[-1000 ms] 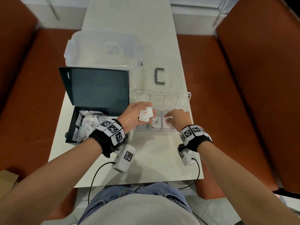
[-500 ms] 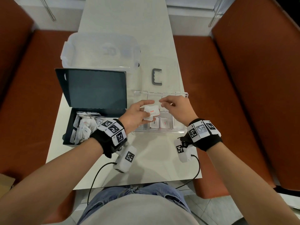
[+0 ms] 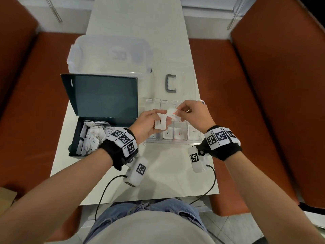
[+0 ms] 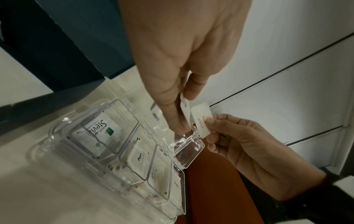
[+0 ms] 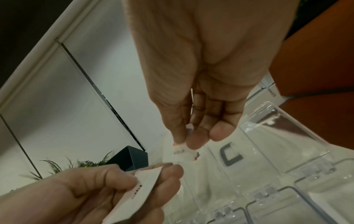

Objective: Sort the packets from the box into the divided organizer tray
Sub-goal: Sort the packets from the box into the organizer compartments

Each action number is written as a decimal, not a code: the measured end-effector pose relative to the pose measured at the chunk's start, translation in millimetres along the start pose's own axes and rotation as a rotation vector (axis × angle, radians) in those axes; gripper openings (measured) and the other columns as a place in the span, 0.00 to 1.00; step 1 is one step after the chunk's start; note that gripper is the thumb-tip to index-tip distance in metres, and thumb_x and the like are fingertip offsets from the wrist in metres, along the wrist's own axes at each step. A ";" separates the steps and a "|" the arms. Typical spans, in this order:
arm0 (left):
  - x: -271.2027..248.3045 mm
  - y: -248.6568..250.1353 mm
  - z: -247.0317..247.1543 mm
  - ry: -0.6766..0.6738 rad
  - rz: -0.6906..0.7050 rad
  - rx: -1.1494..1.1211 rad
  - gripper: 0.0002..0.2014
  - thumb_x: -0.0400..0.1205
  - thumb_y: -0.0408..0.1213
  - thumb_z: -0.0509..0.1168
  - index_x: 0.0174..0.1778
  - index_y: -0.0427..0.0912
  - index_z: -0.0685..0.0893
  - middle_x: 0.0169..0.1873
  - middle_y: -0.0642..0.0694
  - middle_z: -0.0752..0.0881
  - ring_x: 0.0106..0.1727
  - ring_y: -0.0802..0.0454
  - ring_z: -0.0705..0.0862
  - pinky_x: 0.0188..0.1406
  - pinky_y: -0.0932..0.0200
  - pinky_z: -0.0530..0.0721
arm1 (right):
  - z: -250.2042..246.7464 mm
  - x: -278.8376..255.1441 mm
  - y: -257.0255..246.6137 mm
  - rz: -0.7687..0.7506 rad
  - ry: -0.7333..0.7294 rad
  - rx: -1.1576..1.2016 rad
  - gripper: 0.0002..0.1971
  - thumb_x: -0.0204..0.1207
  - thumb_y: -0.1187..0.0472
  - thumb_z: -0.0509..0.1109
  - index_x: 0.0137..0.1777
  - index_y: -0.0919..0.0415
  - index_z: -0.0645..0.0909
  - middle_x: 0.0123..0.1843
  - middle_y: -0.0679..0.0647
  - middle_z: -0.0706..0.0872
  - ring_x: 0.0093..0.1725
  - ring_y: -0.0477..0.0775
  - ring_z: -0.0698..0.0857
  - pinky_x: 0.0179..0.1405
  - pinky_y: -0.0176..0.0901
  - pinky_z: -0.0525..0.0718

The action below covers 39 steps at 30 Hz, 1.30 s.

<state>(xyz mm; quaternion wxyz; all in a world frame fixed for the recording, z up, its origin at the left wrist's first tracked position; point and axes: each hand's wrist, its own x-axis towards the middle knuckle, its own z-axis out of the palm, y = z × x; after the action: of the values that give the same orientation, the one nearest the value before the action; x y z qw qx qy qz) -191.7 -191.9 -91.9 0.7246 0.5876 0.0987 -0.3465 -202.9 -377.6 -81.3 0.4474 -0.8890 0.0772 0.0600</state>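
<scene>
In the head view my left hand (image 3: 162,119) grips a white packet with black print (image 3: 160,123) above the clear organizer tray (image 3: 175,142). My right hand (image 3: 177,112) pinches a second white packet with a red mark (image 3: 173,115) just right of it. The left wrist view shows both packets close together, the left one (image 4: 185,111) and the right one (image 4: 201,121). Single packets lie in the tray's front compartments, among them a Stevia packet (image 4: 99,128). The dark box (image 3: 76,136) at the left holds several white packets (image 3: 91,136).
The box's lid (image 3: 103,95) stands open behind it. A clear plastic bin (image 3: 109,53) sits at the back of the white table, and a grey C-shaped handle (image 3: 171,83) lies behind the tray. Orange benches flank the table.
My right hand rose from the tray's right front compartment, reached my left hand and took the red-marked packet from it. My left hand keeps the black-printed packet.
</scene>
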 end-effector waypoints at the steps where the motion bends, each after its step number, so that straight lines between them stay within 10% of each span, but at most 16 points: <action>1: 0.7 0.6 0.2 0.003 -0.005 -0.007 0.17 0.87 0.23 0.50 0.68 0.32 0.78 0.59 0.34 0.87 0.59 0.42 0.88 0.55 0.50 0.88 | -2.7 0.3 2.1 0.015 0.009 -0.005 0.04 0.74 0.63 0.74 0.48 0.58 0.83 0.39 0.54 0.89 0.31 0.45 0.89 0.39 0.34 0.85; 6: 5.0 0.7 6.3 0.014 0.038 0.055 0.17 0.86 0.21 0.52 0.69 0.34 0.74 0.61 0.36 0.86 0.59 0.47 0.87 0.53 0.57 0.88 | -10.9 -1.9 13.8 0.067 -0.058 0.006 0.18 0.75 0.71 0.65 0.60 0.52 0.78 0.40 0.58 0.82 0.32 0.49 0.91 0.43 0.53 0.90; 14: 10.0 0.1 12.0 0.044 0.079 0.156 0.12 0.87 0.25 0.56 0.64 0.35 0.78 0.53 0.40 0.88 0.48 0.50 0.90 0.42 0.62 0.89 | -2.1 5.1 39.3 0.163 -0.001 -0.182 0.02 0.78 0.63 0.67 0.45 0.57 0.82 0.38 0.57 0.90 0.38 0.50 0.87 0.30 0.23 0.75; 18: 10.3 -1.6 9.8 0.059 0.074 0.157 0.11 0.87 0.25 0.56 0.62 0.36 0.80 0.50 0.42 0.89 0.46 0.53 0.90 0.42 0.61 0.89 | 5.7 9.7 50.0 0.198 0.009 -0.186 0.05 0.78 0.64 0.69 0.48 0.62 0.86 0.45 0.58 0.90 0.47 0.53 0.88 0.46 0.38 0.83; 39: 6.1 -6.4 -6.1 0.077 0.062 0.143 0.11 0.87 0.25 0.56 0.58 0.39 0.81 0.52 0.41 0.89 0.49 0.51 0.91 0.42 0.60 0.89 | 38.3 10.7 56.9 0.043 -0.013 -0.563 0.07 0.79 0.66 0.66 0.51 0.64 0.84 0.50 0.60 0.86 0.50 0.62 0.83 0.56 0.57 0.80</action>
<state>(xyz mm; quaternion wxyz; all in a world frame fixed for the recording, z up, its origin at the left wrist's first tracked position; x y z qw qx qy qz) -189.5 -189.0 -102.1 0.6866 0.6536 0.0832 -0.3073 -204.7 -381.1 -150.6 0.1820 -0.9760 0.0736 0.0941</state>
